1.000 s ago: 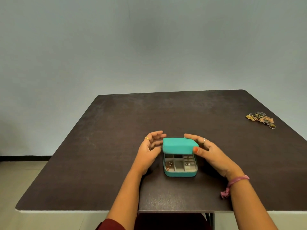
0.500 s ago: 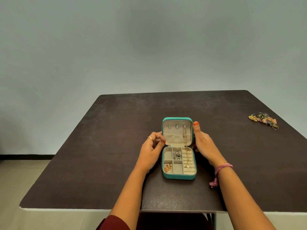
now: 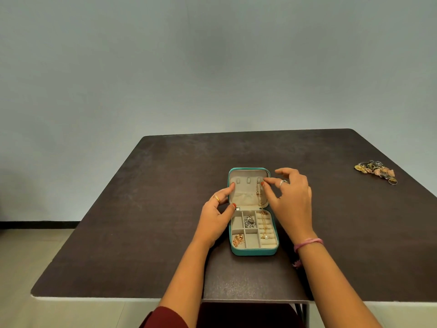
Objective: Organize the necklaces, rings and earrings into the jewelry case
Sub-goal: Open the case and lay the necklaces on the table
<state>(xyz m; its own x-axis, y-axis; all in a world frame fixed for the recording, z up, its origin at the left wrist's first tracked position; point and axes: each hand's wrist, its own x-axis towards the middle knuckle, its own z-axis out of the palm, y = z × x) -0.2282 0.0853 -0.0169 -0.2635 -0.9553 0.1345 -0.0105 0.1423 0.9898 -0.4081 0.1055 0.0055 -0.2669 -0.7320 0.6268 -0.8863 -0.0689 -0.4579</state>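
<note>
The teal jewelry case (image 3: 253, 252) lies open at the table's middle, its beige lid (image 3: 246, 194) tipped back. A gold necklace (image 3: 259, 194) hangs from the lid's right hook and trails over the ring rolls to a pearl (image 3: 265, 237). A silver chain (image 3: 249, 221) fills an upper compartment and a rose-gold piece (image 3: 238, 240) a lower left one. My left hand (image 3: 216, 217) touches the lid's left edge with forefinger and thumb. My right hand (image 3: 292, 200) pinches the necklace's top at the hook.
A heap of loose jewelry (image 3: 376, 170) lies far right on the dark table (image 3: 142, 233), near its right edge and well beyond my right hand. The table's front edge runs just below my forearms. A plain wall stands behind.
The lid has swung from half closed to fully back. My right hand left the lid's side for the top right hook. My left hand moved onto the lid's left edge.
</note>
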